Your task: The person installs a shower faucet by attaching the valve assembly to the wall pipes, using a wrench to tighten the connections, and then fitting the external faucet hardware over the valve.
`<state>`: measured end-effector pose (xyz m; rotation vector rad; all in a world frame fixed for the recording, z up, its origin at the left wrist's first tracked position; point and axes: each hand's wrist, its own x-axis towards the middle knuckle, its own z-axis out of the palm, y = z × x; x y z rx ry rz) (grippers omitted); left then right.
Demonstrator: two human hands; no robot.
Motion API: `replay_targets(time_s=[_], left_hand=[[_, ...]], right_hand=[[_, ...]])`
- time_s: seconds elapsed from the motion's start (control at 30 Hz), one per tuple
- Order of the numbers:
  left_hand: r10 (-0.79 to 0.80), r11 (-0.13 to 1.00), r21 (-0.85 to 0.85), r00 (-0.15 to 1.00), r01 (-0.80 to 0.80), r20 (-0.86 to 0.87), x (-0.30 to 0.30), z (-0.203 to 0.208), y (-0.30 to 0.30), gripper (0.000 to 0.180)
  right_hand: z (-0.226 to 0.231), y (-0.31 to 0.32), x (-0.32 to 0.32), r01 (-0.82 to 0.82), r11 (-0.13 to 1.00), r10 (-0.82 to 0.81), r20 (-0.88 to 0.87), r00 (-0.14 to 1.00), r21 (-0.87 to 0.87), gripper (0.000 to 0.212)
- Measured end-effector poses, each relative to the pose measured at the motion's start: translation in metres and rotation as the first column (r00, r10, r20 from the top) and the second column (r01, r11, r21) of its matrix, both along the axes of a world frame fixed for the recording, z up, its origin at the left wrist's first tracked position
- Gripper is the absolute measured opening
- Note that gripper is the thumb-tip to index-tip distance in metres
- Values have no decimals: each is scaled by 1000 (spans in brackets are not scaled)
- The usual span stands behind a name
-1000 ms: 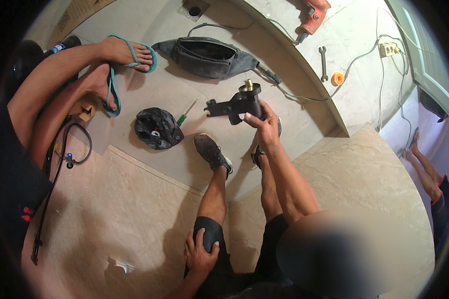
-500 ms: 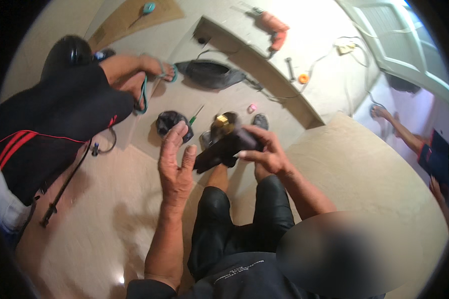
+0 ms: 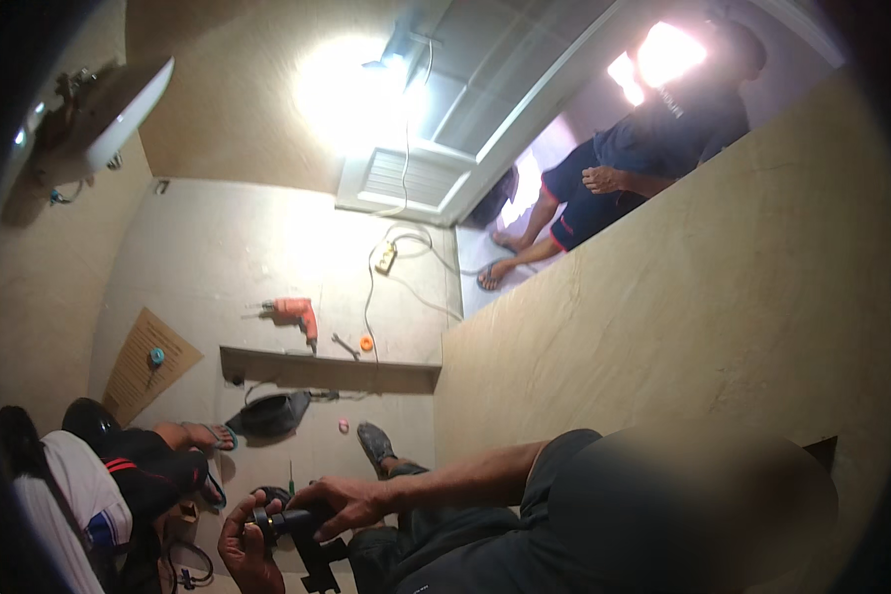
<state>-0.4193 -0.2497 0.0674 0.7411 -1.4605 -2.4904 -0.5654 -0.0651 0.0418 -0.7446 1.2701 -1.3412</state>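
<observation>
A black plumbing fitting with several branches is held between my two hands, low in the view. My right hand grips its upper part from the right. The fingers and thumb of my left hand close round a dark, ring-like end of it. Whether that ring is a separate piece I cannot tell. A green-handled screwdriver lies on the floor just beyond my hands, beside a dark bundle that they partly hide.
Beyond lie a black pouch, a ledge, an orange drill, a wrench, an orange roll and a power strip with cords. One person sits at left; another is in the doorway. A washbasin hangs upper left.
My view has swung up and to the right, showing the door and basin. My left hand, spread and apart before, is now closed on the fitting's end. My right hand still holds it.
</observation>
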Motion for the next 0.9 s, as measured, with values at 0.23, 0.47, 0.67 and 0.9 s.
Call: replay_targets(time_s=[0.23, 0.47, 0.67, 0.9], left_hand=[[166, 942, -294, 986, -159, -1, 28, 42, -12, 68], [113, 971, -179, 962, -160, -247, -14, 113, 8, 38], [179, 934, -225, 909, -277, -376, -3, 104, 37, 37], [315, 922, -107, 882, -372, -351, -1, 74, 56, 33]], right_hand=[[28, -33, 8, -69, 997, 62, -138, 989, -45, 65], [132, -16, -20, -2, 1000, 5, 83, 997, -30, 57], [145, -2, -23, -115, 993, 115, -186, 976, 11, 56], [112, 7, -16, -103, 995, 103, -222, 969, 12, 55]])
